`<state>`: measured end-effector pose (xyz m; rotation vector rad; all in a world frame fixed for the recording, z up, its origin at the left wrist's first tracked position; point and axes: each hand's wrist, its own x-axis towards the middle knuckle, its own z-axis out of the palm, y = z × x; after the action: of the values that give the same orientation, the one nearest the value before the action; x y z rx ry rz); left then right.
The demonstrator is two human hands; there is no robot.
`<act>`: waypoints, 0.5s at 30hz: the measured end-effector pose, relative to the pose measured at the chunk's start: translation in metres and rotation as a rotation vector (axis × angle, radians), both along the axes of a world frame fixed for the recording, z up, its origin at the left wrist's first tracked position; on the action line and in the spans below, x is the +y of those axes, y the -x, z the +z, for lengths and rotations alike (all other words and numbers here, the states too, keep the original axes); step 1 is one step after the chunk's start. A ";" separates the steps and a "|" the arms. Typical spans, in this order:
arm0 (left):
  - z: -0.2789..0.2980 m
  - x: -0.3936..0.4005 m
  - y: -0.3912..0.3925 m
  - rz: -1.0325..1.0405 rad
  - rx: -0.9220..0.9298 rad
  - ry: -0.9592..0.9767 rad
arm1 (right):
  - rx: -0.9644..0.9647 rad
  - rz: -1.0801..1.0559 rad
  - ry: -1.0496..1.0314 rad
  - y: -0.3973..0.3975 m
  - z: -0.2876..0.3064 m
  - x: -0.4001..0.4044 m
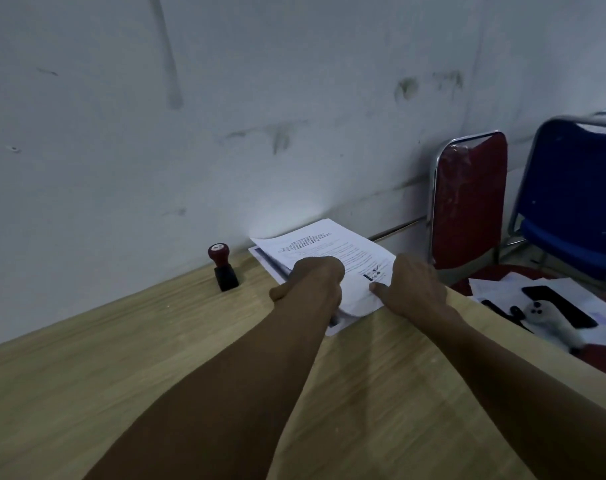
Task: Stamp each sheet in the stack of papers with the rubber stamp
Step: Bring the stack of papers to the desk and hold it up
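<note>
Against the wall, on a pale wood-grain counter (156, 358): stack of papers (329, 251), lying flat, skewed to the counter edge, far corner close to the wall (225, 98). Top sheet printed with lines of text, a dark mark near its right lower part, between the two hands. Lower sheets fanned out slightly along the left edge of the stack.

Left hand (312, 282) on the left near part of the stack, fingers curled under and clenched at the sheets' edge, thumb out to the left; cannot tell how many sheets caught in the grip. Right hand (412, 289) on the stack's right near corner, back of hand up, thumb straight and pressing the top sheet, other fingers hidden beyond the knuckles, so cannot tell whether curled round the paper edge. Both forearms bare, stretched forward across the counter.

Rubber stamp (222, 268) upright on the counter, left of the stack and apart from it, close to the wall, untouched: red rounded handle above a black base.

Right of the counter: red chair (467, 202) with chrome frame, backrest toward the wall; beyond it a blue chair (571, 202). On the red seat nearer the camera, loose papers (502, 289), a black phone (554, 306) and a small white device (540, 313).
</note>
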<state>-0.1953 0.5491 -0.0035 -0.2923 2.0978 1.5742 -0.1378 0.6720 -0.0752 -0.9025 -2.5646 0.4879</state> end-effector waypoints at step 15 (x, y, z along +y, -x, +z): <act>-0.004 -0.005 0.029 0.263 0.029 -0.210 | -0.020 -0.038 0.032 -0.002 0.004 -0.003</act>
<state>-0.2239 0.5444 -0.0078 -0.4897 1.9553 1.9447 -0.1355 0.6686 -0.0713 -0.9700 -2.5591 0.5122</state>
